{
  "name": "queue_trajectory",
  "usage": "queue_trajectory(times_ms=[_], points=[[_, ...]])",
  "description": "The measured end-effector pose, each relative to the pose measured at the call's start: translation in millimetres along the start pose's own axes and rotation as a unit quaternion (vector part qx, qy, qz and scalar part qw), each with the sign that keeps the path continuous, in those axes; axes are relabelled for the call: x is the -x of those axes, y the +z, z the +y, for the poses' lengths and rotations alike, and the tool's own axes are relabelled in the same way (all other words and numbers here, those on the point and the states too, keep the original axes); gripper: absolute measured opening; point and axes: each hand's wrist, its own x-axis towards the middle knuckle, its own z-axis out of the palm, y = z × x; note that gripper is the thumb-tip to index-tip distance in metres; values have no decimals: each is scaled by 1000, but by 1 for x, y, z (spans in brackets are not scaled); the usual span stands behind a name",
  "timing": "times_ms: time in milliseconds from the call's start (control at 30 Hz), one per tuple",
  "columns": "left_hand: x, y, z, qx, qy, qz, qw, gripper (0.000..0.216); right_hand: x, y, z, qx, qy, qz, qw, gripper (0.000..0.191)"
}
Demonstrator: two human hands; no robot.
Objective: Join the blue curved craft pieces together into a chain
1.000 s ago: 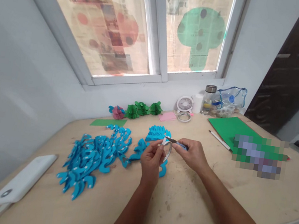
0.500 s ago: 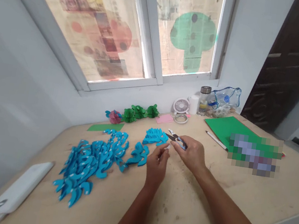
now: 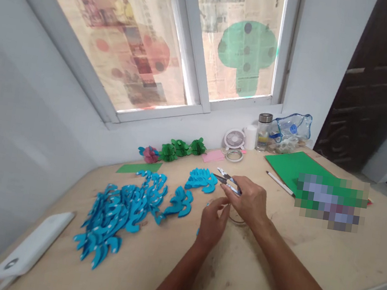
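My right hand (image 3: 248, 202) is closed round small blue-handled scissors (image 3: 227, 179), whose blades point left and away over the wooden table (image 3: 272, 253). Just to its left, my left hand (image 3: 213, 223) hangs low over the table with its fingers curled into a pinch; what they hold is too small to make out. A sliver of blue paper (image 3: 198, 232) shows under that hand. A clear tape ring (image 3: 237, 218) lies on the table between my two hands, partly hidden by the right one. Blue paper cutouts (image 3: 179, 201) lie just left of my left hand.
A big heap of blue cutouts (image 3: 118, 209) spreads to the left, with a smaller stack (image 3: 202, 179) further back. A white device (image 3: 33, 244) sits at the front left corner. Along the wall stand paper flowers (image 3: 182, 146), a small fan (image 3: 234, 139), a jar (image 3: 263, 131) and a glass bowl (image 3: 292, 128). A green sheet (image 3: 294, 165) and a pen (image 3: 280, 182) lie to the right.
A second ago my left hand held the tape ring up against the scissors. The ring now lies on the table, and my left hand has dropped lower and nearer to me, still pinched.
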Motion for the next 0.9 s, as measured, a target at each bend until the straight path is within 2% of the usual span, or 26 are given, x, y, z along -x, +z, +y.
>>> queue_trajectory(times_ms=[133, 233, 400, 600, 900], points=[[3, -39, 3, 117, -97, 113, 982, 24, 3, 4, -2, 0, -35, -21, 999, 35], [3, -60, 4, 149, -121, 156, 969, 30, 7, 9, -7, 2, -72, -51, 996, 35], [5, -72, -3, 207, -144, 133, 958, 39, 13, 16, -15, 13, -126, -113, 985, 32], [8, -75, -12, 278, -156, 124, 940, 34, 12, 18, -18, 26, -140, -190, 971, 32], [6, -78, -16, 262, -169, 132, 941, 24, 12, 17, -21, 34, -132, -244, 960, 34]])
